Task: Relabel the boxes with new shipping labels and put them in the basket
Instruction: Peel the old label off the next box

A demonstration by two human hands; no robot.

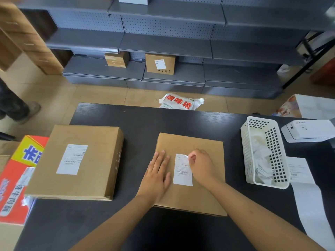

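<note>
Currently, a flat brown cardboard box (190, 174) is seen lying on the dark bench (181, 120), near its front edge. A white shipping label (182, 171) with printed lines is stuck on the box top. The far right corner of the label is pinched and lifted by the right hand (201, 164), its grip pressed together on the paper. Just left of that grip, the left hand (157, 173) is laid flat on the box top, fingers spread and straight, beside the label's left edge.

Well to the left of the grip, a second, thicker cardboard box (78, 160) is noted on the bench, bearing its own white label (72, 159); its left side is overhanging a red and yellow printed carton (16, 178). Bare bench is seen between the two boxes and beyond them to the far edge.

To the right of the grip, apart from the box, a white perforated basket (264, 153) is recorded, with crumpled white paper inside. Further right, a white label printer (308, 130) is observed, and a strip of white label paper (306, 194) is run toward the near bench edge, just beside the basket.

Beyond the bench, a tan tiled floor (101, 95), a white printed sack (179, 102) and grey pegboard shelving (163, 44) holding two small cartons are noted.
</note>
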